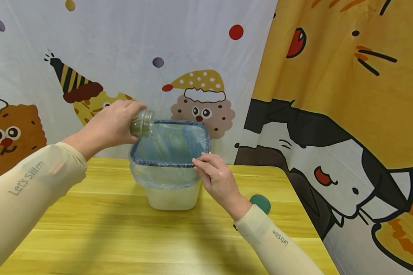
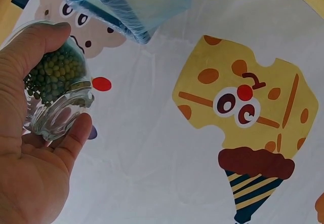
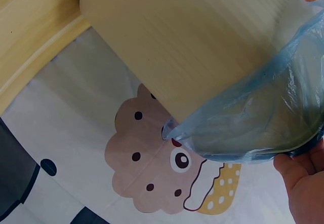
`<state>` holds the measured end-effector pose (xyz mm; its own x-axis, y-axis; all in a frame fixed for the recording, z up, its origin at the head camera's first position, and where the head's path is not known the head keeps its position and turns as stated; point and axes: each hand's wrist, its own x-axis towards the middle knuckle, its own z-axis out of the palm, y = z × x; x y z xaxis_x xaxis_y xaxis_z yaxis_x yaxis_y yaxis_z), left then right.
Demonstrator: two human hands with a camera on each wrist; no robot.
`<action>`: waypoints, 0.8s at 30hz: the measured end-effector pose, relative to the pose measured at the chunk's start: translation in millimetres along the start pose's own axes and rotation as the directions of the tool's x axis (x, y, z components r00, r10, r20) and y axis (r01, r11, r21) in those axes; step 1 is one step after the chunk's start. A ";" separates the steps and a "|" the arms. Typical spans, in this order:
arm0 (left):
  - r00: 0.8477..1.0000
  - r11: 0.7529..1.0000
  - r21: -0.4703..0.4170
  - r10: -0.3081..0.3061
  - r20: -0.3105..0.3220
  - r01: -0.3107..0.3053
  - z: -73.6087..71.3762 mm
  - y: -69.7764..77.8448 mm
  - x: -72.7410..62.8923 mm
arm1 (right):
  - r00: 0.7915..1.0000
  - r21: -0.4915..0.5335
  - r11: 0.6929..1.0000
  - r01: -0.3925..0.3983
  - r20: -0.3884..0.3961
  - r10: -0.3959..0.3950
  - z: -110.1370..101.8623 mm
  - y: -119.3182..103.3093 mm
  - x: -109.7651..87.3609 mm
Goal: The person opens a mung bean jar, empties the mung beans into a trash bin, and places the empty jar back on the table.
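Note:
My left hand (image 1: 115, 124) grips a clear glass jar (image 1: 142, 123), tipped on its side with its mouth over the left part of a pale trash bin (image 1: 173, 198). Small green beans (image 2: 58, 72) lie inside the jar in the left wrist view. A translucent blue plastic bag (image 1: 165, 177) lines the bin and hangs folded over its rim. At the bin's near right corner, my right hand (image 1: 220, 181) pinches the bagged rim, thumb and fingers close together. In the right wrist view, the right hand (image 3: 309, 178) shows only partly, at the edge.
A round green lid (image 1: 260, 204) lies on the yellow wood-grain table (image 1: 124, 236), right of the bin and close to my right forearm. Behind the table hangs a white cloth (image 1: 199, 30) with cartoon figures; an orange one (image 1: 330, 76) hangs on the right.

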<state>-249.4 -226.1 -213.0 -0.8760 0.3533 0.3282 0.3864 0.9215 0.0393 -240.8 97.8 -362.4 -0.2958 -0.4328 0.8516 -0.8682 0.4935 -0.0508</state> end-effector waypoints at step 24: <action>1.000 0.999 0.028 0.029 -0.007 -0.029 -3.9 3.2 2.1 | 1.000 0.014 1.000 0.003 -0.003 -0.003 -1.4 -0.8 -1.2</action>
<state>-248.8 -223.0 -208.5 -0.8624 0.3786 0.3360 0.4032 0.9151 0.0036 -239.2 99.0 -362.7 -0.2919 -0.4318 0.8535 -0.8746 0.4817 -0.0554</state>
